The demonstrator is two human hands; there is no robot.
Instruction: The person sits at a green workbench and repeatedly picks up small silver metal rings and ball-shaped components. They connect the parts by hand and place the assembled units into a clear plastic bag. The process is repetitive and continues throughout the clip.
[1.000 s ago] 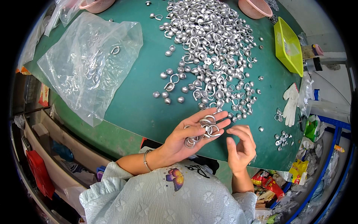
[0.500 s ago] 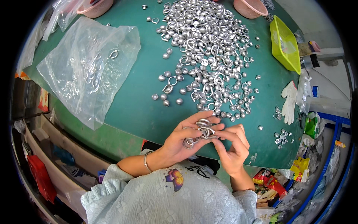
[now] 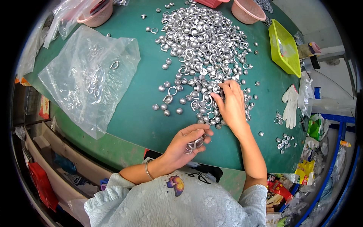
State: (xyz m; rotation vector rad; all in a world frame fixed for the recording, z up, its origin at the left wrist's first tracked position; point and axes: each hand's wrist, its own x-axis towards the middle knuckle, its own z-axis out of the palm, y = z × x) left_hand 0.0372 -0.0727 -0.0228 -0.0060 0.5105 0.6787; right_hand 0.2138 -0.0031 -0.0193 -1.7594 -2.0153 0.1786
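A worker's left hand [image 3: 185,145] cups a loose cluster of silver metal rings [image 3: 194,143] at the green table [image 3: 124,113] edge, where one could slip from the curled fingers, while the right hand [image 3: 231,106], fingers spread, presses into the heap of parts [image 3: 200,41] beyond.

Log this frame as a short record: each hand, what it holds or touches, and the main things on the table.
left hand: cupped near table edge, holding a cluster of silver metal rings
right hand: reaching into pile of silver metal parts, fingertips on pieces
table: green top
clear plastic bag: left of pile, holds a few rings
yellow tray: far right
white glove: right edge
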